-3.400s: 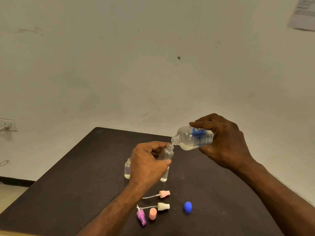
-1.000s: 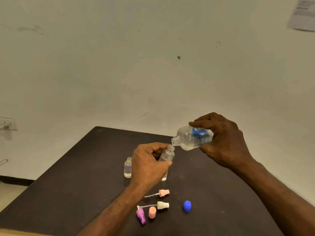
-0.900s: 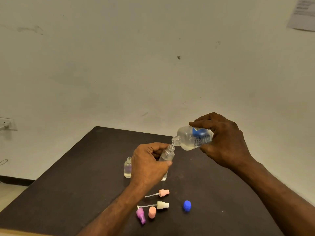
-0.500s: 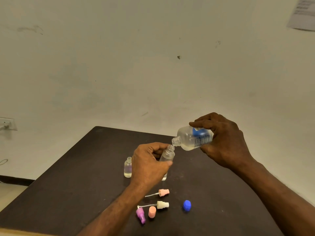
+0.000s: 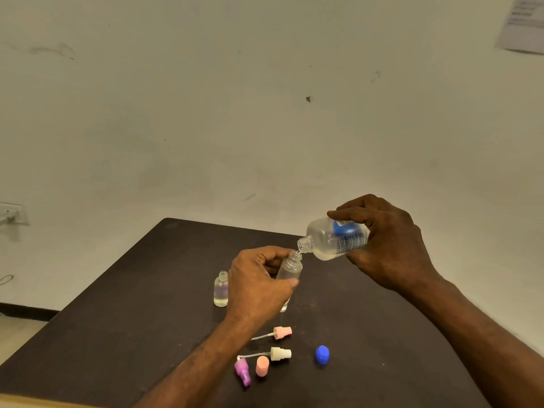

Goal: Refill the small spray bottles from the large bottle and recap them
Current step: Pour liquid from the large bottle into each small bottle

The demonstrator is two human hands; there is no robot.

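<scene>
My right hand (image 5: 385, 245) grips the large clear bottle (image 5: 332, 239) with a blue label, tipped so its open mouth touches the neck of a small clear spray bottle (image 5: 290, 267). My left hand (image 5: 256, 282) holds that small bottle, tilted slightly, just above the dark table (image 5: 123, 319). A second small bottle (image 5: 221, 290) stands upright and uncapped, left of my left hand. In front lie a pink spray head (image 5: 281, 333) and a cream spray head (image 5: 279, 353) with tubes, a purple spray head (image 5: 243, 371), a pink cap (image 5: 262, 366) and a blue cap (image 5: 322, 354).
The table's far edge meets a pale wall. A wall socket (image 5: 11, 213) sits at the left and a paper sheet (image 5: 522, 25) hangs at the upper right. Bare table surface lies to the left of the bottles.
Both hands and bottles keep nearly the same pose throughout; the large bottle stays tipped at the small bottle's mouth.
</scene>
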